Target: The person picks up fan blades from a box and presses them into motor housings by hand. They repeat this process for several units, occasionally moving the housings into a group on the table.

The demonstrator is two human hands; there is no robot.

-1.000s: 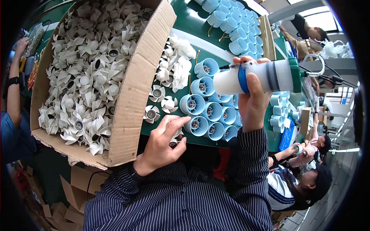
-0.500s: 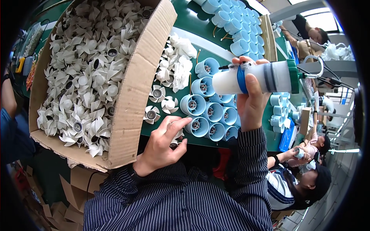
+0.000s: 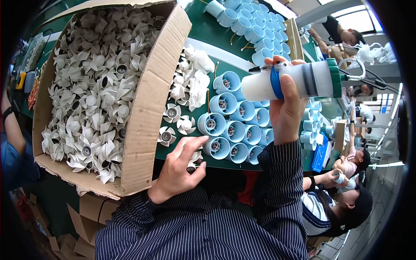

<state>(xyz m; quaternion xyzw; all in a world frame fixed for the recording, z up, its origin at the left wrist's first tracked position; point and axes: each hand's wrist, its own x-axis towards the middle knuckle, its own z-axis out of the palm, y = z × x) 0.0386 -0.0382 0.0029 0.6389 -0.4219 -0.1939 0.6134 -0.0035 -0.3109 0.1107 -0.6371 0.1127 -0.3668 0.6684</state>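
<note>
My right hand [image 3: 288,102] grips a dispensing syringe [image 3: 315,80], a thick translucent white barrel with a blue band and a green cap. A hose runs from the cap, and the barrel is held sideways above the blue cups. My left hand [image 3: 177,170] is curled at the table's front edge around a white fan impeller [image 3: 194,161], its dark hub showing between thumb and fingers. The left index fingertip reaches close to the nearest light blue round housing [image 3: 216,148]. Several such housings stand together, each with a small motor part inside. Left of them lie loose impellers [image 3: 186,125].
A large cardboard box [image 3: 151,99] full of white impellers stands at the left. White plastic bags [image 3: 199,89] lie beside it. More blue housings [image 3: 260,26] stand in rows at the back, next to a cardboard strip [image 3: 294,41]. Other people [image 3: 338,203] work at the right.
The whole view has shifted slightly, with the housings and box lower left in it. My right hand and the syringe sit a little farther right. My left hand keeps hold of the impeller.
</note>
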